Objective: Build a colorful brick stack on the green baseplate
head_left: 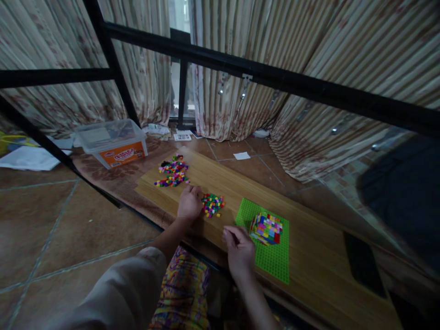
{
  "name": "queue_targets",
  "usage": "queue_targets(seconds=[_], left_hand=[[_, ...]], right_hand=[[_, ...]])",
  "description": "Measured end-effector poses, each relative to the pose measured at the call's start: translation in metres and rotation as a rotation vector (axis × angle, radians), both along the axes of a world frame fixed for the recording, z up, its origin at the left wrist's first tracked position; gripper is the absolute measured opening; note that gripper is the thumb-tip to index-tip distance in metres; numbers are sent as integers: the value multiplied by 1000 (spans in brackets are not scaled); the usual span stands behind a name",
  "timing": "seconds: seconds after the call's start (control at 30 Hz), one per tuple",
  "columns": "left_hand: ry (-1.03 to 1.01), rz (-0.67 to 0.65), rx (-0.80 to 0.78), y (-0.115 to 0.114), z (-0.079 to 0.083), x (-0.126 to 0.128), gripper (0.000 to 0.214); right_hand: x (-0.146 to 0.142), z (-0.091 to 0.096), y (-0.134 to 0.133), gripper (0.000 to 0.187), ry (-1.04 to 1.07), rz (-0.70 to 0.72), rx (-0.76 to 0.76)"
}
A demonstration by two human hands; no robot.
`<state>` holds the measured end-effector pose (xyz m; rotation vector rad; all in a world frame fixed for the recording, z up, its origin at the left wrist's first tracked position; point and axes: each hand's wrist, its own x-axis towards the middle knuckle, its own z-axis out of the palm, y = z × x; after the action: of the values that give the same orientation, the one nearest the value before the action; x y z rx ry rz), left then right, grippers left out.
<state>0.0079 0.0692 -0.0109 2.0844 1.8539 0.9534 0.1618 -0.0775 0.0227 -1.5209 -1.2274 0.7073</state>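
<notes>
My left hand [190, 202] rests low over the wooden board, its fingers curled, at the left edge of a small pile of colourful toy bricks [213, 204]. Whatever its fingertips may hold is hidden. To the right, my right hand [240, 250] hovers beside the left edge of a green studded baseplate [275, 266], thumb and fingers pinched together. Anything in that pinch is too small to make out. A multicoloured block of stacked bricks [267, 228] stands on the baseplate. Farther left lies a second, larger heap of loose bricks [173, 172].
The wooden board [312, 247] carries a dark flat object [364, 263] at its right end. A clear plastic tub [113, 142] with an orange label sits behind, at left. Black metal bars [213, 57] cross in front of striped curtains. White paper [242, 156] lies on the tiles.
</notes>
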Motion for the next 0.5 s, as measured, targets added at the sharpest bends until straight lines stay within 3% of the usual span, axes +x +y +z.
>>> queue_targets(seconds=[0.17, 0.3, 0.5], left_hand=[[7, -1, -3, 0, 0, 0, 28], [11, -4, -8, 1, 2, 0, 26], [8, -7, 2, 1, 2, -1, 26]], right_hand=[[12, 1, -23, 23, 125, -18, -76], [32, 7, -33, 26, 55, -81, -57], [71, 29, -32, 26, -156, -301, 62]])
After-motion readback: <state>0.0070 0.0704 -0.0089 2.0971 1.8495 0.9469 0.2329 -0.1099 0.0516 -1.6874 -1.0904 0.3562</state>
